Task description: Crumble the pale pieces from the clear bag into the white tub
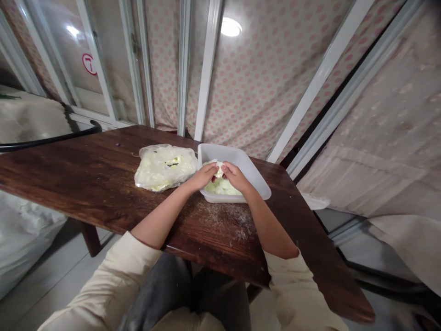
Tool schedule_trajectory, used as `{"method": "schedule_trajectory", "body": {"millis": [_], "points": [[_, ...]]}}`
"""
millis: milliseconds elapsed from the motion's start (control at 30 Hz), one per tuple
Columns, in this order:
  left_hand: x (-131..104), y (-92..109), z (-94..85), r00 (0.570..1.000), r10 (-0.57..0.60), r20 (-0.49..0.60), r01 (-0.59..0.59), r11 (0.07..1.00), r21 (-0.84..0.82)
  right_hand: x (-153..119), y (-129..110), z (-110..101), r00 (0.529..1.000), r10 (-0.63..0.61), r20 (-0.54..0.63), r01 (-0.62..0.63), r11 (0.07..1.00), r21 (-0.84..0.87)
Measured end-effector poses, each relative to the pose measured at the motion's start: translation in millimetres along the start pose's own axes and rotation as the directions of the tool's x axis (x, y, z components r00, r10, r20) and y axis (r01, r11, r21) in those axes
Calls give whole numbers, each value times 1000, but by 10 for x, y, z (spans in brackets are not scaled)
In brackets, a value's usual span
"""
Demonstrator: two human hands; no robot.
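Over a white plastic tub (257, 177), my left hand (207, 174) and my right hand (233, 173) meet with closed fingers. Between them they grip a small pale white piece (219, 169), too small to make out its kind. Pale green-white pieces (223, 187) lie in the tub beneath my hands. Just left of the tub rests a clear plastic bag (155, 165) filled with something pale yellow-green, with a torn opening on top. My fingertips partly hide the piece that I hold.
The dark brown wooden table (86, 174) has pale crumbs (230, 220) scattered near its front edge. Behind it stand glass panels with a pink-dotted curtain (265, 78). A large white plastic bag (24, 239) sits on the floor at the left.
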State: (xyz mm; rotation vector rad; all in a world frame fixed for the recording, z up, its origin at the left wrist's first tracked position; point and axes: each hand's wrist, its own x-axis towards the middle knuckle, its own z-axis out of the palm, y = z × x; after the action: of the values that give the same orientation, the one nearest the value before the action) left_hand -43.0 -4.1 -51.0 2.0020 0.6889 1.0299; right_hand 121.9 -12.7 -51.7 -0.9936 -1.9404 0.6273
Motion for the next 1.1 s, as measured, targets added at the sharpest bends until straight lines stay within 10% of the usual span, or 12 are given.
{"method": "schedule_trajectory", "body": {"millis": [300,600,1100], "points": [[-33,41,16,1000,-22,-20,23,1000,8,14,4,-41,957,10,-289,-70,978,-198],[-5,52,0,998,44,-54,-31,976,214,14,-81,12,999,-41,-30,41,999,-2],[2,-16,-15,1000,-1,-6,1,996,-89,-42,-192,15,985,-155,-76,128,953,-275]]}}
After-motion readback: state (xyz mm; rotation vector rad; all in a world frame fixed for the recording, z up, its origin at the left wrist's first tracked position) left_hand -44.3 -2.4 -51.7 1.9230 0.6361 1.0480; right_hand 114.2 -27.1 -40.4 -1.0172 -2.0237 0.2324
